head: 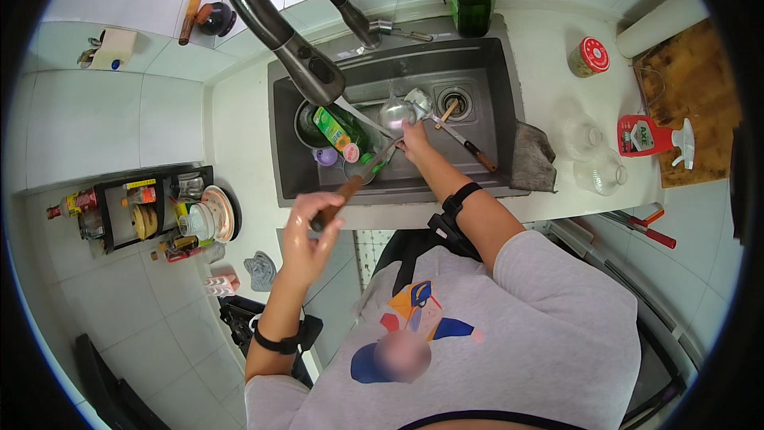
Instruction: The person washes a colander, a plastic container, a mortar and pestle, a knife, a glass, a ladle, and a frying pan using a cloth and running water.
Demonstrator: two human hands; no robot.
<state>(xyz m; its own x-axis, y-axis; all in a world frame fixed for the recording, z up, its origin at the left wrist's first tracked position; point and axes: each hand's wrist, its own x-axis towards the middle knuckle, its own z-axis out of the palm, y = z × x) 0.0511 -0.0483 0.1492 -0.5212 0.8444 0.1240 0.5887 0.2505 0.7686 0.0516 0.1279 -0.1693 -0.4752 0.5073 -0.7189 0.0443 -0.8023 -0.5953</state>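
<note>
My left hand [307,239] grips the brown wooden handle of a metal-shafted kitchen utensil [373,166], held slantwise over the sink. Its far end meets my right hand [413,140], whose fingers close around it; what they cover is hidden. A shiny rounded metal piece [397,112], perhaps a ladle bowl, lies just beyond those fingers. Water [364,116] streams from the dark faucet [316,74] toward my right hand. A second utensil with a black and brown handle [477,155] rests in the sink [418,182], right of my right hand.
A green detergent bottle [337,131] lies in the sink by a dark round pot [305,122] and a purple item [326,157]. A grey cloth [533,158] drapes over the right rim. Glass jars [600,173], a red spray bottle [644,135] and a red-lidded jar [591,57] occupy the right counter.
</note>
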